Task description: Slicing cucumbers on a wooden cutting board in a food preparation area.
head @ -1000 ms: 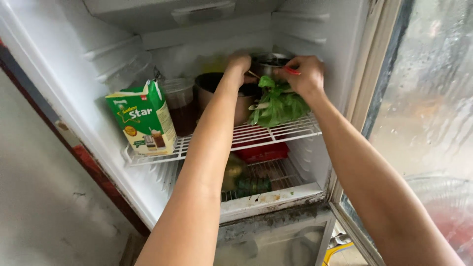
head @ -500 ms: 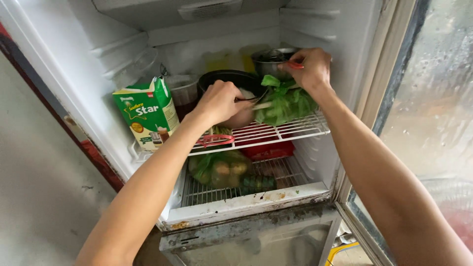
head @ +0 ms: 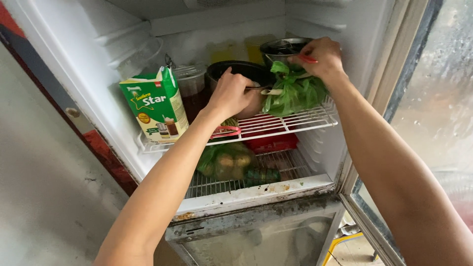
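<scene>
Head view shows the bag of greens (head: pixel 294 92) lying on the top wire shelf (head: pixel 276 125), long side left to right, its knotted top up at the right. The right hand (head: pixel 320 58) pinches that top. The left hand (head: pixel 230 94) curls around the dark pot (head: pixel 241 74) beside it. A green carton (head: pixel 155 104) stands upright at the left.

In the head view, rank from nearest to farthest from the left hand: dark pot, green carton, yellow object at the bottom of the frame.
From the left hand:
1. Dark pot, touching it, upper wire shelf.
2. Green carton, same shelf, left end.
3. Yellow object, far below, bottom right by the floor.
</scene>
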